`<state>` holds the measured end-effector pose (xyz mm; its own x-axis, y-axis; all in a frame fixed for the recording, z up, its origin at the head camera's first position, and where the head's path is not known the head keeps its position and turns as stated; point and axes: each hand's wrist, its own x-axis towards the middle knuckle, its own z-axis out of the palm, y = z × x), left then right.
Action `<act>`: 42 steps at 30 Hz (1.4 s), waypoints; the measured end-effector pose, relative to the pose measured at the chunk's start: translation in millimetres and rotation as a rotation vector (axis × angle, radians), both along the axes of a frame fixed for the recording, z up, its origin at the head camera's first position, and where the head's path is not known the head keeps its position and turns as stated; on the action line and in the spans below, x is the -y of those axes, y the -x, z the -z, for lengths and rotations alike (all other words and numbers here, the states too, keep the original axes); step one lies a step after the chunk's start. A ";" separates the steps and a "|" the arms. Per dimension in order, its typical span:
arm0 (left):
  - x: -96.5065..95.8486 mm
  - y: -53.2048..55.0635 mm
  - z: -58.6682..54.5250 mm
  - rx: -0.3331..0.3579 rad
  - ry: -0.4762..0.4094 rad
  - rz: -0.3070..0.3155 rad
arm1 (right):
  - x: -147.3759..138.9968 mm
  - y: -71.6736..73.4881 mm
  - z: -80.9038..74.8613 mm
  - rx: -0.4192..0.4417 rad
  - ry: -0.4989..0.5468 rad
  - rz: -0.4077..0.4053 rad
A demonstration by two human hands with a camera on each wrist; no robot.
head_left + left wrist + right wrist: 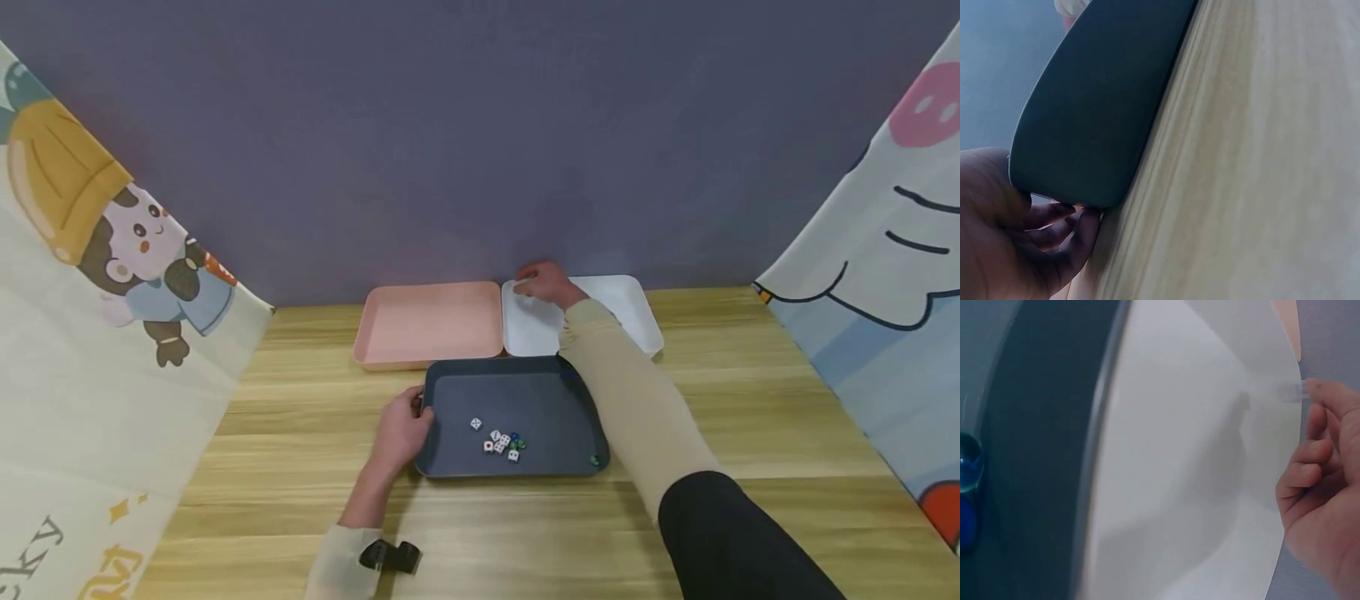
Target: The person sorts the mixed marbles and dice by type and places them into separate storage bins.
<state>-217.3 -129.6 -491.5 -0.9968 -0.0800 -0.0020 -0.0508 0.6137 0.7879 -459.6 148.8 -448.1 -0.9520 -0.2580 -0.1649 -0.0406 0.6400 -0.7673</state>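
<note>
My left hand (402, 427) grips the left end of a dark grey tray (517, 387), thumb at its rim; in the left wrist view the curled fingers (1066, 237) are against its end wall. Several white dice (504, 440) lie in this tray among small green and blue marbles (516, 443). Over the far left corner of a white tray (633, 312) is my right hand (550, 282). In the right wrist view its thumb and finger pinch a small clear or whitish piece (1294, 392), too blurred to tell its kind.
A pink tray (431, 325) sits left of the white one, both behind the dark tray. One green marble (595, 460) lies at the dark tray's near right corner. The wooden table (757, 433) meets a dark blue-grey backdrop (465, 142), with printed cloths on both sides.
</note>
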 end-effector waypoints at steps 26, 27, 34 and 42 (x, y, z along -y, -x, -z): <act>7.7 1.3 -1.7 -0.004 0.020 -0.023 | 17.4 -37.5 -41.3 -0.219 -0.069 -0.146; 7.6 1.7 -1.4 -0.004 0.023 -0.025 | 18.2 -44.5 -43.0 -0.230 -0.065 -0.171; 3.5 2.6 1.9 -0.012 0.026 -0.019 | 28.3 -104.8 -49.5 -0.257 -0.084 -0.376; 0.9 3.1 4.6 -0.010 0.001 -0.030 | 49.8 -172.0 -29.1 -0.247 -0.217 -0.658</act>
